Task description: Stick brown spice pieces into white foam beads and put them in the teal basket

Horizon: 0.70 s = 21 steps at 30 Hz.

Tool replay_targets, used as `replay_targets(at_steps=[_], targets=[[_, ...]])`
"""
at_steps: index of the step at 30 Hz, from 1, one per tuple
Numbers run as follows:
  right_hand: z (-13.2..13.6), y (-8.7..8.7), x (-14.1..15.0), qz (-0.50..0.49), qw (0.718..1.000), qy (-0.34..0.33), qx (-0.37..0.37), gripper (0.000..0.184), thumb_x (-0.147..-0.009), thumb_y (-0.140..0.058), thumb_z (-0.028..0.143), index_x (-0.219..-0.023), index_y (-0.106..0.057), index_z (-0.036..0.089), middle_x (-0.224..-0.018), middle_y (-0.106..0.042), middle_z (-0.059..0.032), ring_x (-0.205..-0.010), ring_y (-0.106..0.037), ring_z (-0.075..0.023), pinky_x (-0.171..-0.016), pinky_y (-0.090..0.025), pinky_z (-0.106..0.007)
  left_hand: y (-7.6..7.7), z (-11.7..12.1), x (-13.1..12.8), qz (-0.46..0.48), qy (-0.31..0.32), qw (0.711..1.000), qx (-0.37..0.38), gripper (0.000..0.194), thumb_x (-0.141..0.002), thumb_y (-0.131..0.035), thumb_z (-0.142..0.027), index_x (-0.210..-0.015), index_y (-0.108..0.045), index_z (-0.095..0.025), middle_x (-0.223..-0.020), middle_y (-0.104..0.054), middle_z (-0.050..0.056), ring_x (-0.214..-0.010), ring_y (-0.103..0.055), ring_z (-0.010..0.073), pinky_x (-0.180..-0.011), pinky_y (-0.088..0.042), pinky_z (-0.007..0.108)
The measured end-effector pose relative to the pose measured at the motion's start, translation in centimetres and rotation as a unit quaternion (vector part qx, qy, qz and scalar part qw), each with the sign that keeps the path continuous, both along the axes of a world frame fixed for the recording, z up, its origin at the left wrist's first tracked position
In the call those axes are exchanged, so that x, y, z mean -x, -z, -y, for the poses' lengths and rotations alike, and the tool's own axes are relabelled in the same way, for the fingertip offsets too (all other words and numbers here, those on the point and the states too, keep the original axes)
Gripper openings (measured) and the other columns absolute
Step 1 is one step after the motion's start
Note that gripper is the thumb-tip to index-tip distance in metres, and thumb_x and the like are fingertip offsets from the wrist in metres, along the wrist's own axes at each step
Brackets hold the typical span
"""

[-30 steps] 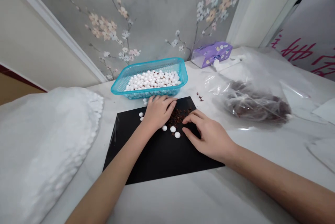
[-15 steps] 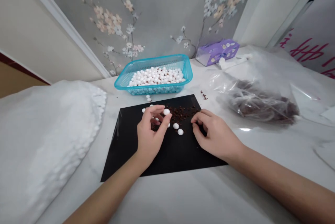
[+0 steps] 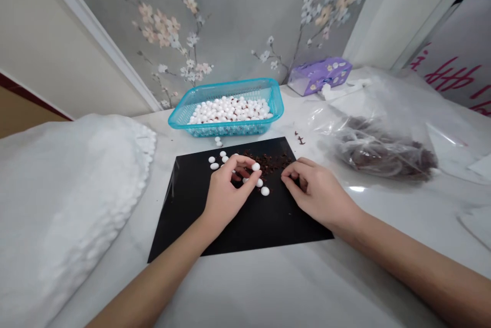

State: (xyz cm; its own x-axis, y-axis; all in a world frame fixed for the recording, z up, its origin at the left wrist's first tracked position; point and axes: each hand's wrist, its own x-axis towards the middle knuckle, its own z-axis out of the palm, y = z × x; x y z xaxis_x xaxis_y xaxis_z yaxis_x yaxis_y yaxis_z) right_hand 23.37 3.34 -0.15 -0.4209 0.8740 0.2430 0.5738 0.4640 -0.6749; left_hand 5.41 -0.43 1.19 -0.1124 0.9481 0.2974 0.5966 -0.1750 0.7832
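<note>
Between the thumb and forefinger of my left hand (image 3: 226, 192) is a small white ball (image 3: 255, 167), held above a black mat (image 3: 245, 231). My right hand (image 3: 316, 192) is over the mat's right side, its thumb and forefinger pinched; whatever lies between them is too small to name. Small dark brown pieces (image 3: 270, 163) are scattered on the mat between the two hands. Loose white balls (image 3: 265, 191) lie near my left thumb, and several others (image 3: 214, 166) rest left of my left fingers, partly hidden by them.
Behind the mat stands a blue plastic basket (image 3: 226, 126) of white balls, some with brown bits among them. A large white sack (image 3: 69, 205) fills the left side. To the right lies a clear bag (image 3: 383, 151) of brown pieces; a purple tissue pack (image 3: 322, 74) sits behind.
My left hand has moved right with the white ball, closer to my right hand. More loose balls now show at its left. My right hand has barely moved.
</note>
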Motion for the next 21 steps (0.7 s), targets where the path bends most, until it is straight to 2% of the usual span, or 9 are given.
replay_targets(at_steps=[5, 10, 16, 21], targets=[[0.3, -0.2, 0.0, -0.096, 0.995, 0.033, -0.009, 0.01, -0.082, -0.057, 0.027, -0.076, -0.059, 0.02, -0.073, -0.052, 0.0008, -0.053, -0.044, -0.0085, -0.049, -0.039, -0.023, 0.0, 0.1, -0.1, -0.018, 0.04, 0.999, -0.014, 0.014, -0.074, -0.064, -0.022, -0.086, -0.06, -0.019, -0.081, -0.065, -0.001, -0.065, -0.058, 0.009, -0.061, -0.048, 0.02], [0.6, -0.6, 0.0, -0.157, 0.987, 0.009, -0.024, 0.009, -0.084, -0.054, 0.022, -0.078, -0.061, 0.02, -0.074, -0.053, 0.0011, -0.053, -0.045, -0.0069, -0.048, -0.039, -0.021, 0.0, 0.3, -0.2, -0.031, 0.098, 0.995, -0.013, 0.012, -0.073, -0.064, -0.017, -0.085, -0.065, -0.019, -0.079, -0.067, 0.0, -0.066, -0.059, 0.0096, -0.063, -0.05, 0.021], [1.0, -0.7, -0.1, -0.145, 0.985, -0.045, -0.078, 0.007, -0.085, -0.054, 0.019, -0.083, -0.061, 0.02, -0.077, -0.055, 0.0002, -0.055, -0.049, -0.007, -0.048, -0.04, -0.021, -0.4, 0.4, -0.3, -0.001, 0.125, 0.992, 0.013, 0.012, -0.07, -0.068, -0.019, -0.081, -0.067, -0.016, -0.074, -0.068, 0.002, -0.063, -0.059, 0.0103, -0.063, -0.05, 0.022], [1.4, -0.8, -0.2, -0.123, 0.981, -0.056, -0.139, 0.007, -0.085, -0.054, 0.016, -0.083, -0.06, 0.02, -0.078, -0.057, 0.0001, -0.059, -0.052, -0.0071, -0.05, -0.041, -0.019, -0.4, 0.4, -0.2, 0.025, 0.132, 0.99, 0.046, 0.012, -0.068, -0.069, -0.02, -0.079, -0.068, -0.015, -0.071, -0.068, 0.002, -0.063, -0.059, 0.0112, -0.062, -0.049, 0.022]])
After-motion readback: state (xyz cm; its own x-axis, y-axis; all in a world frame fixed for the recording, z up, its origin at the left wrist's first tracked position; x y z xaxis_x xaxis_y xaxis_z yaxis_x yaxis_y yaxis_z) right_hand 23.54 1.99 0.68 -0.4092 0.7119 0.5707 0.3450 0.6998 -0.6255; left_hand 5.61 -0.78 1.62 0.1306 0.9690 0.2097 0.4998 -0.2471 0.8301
